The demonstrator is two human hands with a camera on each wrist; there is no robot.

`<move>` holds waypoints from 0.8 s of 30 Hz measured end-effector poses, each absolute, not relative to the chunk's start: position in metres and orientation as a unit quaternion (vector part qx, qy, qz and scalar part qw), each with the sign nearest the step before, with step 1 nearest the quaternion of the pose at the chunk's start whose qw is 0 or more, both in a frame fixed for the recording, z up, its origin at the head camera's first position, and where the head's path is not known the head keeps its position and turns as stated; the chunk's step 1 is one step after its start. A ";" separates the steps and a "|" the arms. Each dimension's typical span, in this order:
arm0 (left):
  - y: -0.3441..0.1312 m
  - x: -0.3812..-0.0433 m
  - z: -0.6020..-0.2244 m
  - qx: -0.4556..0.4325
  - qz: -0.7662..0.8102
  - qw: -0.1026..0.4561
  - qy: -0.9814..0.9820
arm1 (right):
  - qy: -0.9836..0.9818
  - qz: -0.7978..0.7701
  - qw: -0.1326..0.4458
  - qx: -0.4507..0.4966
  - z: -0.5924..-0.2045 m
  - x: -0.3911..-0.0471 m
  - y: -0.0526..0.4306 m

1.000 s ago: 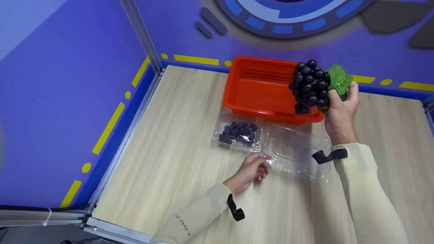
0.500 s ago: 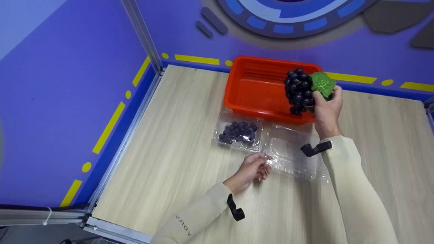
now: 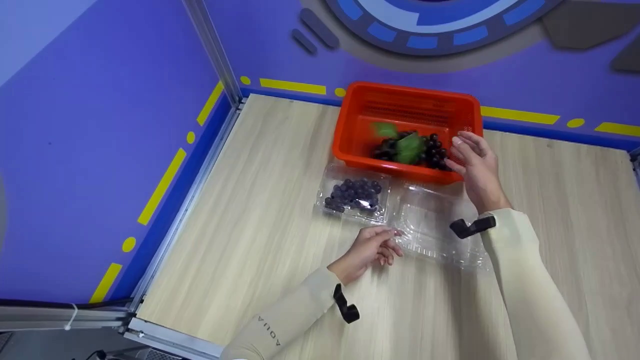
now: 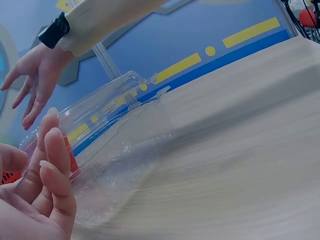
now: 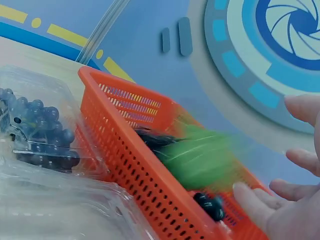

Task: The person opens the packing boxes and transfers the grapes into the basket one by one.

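See dark grapes [image 3: 434,150] inside the red basket [image 3: 410,107], along its front side, with a green leaf [image 3: 410,148] over them, smeared by blur in the head and right wrist views. Find the right hand [image 3: 479,170] just beside them, at the basket's right end, released, with fingers spread and nothing grasped. Find the left hand [image 3: 367,250] at the near edge of the clear tray [image 3: 425,225], slack, with fingers loosely bent; cannot tell whether fingertips touch the plastic. Note more grapes in the clear box [image 3: 334,175], on the table [image 3: 225,225] just in front of the basket and left of the tray; cannot tell whether joined to it.

Judge the basket's grapes light, floppy as a cluster, glossy and perhaps slippery, likely artificial. Best to take hold at the stem end, by the leaf, between thumb and fingers; avoid pinching single berries, for fear of pulling them loose. Expect thin, springy plastic in the box; hold by opposite walls without squeezing hard.
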State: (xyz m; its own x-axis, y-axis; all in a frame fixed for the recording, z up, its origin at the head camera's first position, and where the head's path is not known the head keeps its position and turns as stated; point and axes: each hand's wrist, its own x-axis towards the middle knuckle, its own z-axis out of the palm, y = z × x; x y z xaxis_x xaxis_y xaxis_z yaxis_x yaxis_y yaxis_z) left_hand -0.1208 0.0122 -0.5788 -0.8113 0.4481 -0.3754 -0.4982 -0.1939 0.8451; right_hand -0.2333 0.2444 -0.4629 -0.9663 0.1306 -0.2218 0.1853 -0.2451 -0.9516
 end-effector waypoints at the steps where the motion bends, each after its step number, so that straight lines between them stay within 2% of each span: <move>1: 0.012 -0.121 -0.579 -0.022 0.772 0.302 0.558 | 0.612 -0.781 0.015 0.124 -0.463 -0.232 0.246; 12: 0.013 -0.121 -0.578 -0.034 0.767 0.259 0.586 | 0.664 -0.737 -0.030 0.124 -0.475 -0.210 0.264; 17: 0.015 -0.119 -0.581 -0.034 0.771 0.238 0.590 | 0.696 -0.706 -0.027 0.124 -0.483 -0.198 0.277; 24: 0.014 -0.119 -0.582 -0.035 0.758 0.241 0.606 | 0.670 -0.733 -0.017 0.117 -0.495 -0.181 0.293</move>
State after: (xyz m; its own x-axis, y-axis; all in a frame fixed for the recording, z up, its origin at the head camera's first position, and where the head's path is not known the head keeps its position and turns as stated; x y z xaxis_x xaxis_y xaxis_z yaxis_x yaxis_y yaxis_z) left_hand -0.1185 0.0137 -0.5821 -0.8812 0.3234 -0.3448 -0.4076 -0.1503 0.9007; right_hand -0.1813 0.2933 -0.4954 -0.9718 0.1828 -0.1486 0.1317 -0.1017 -0.9861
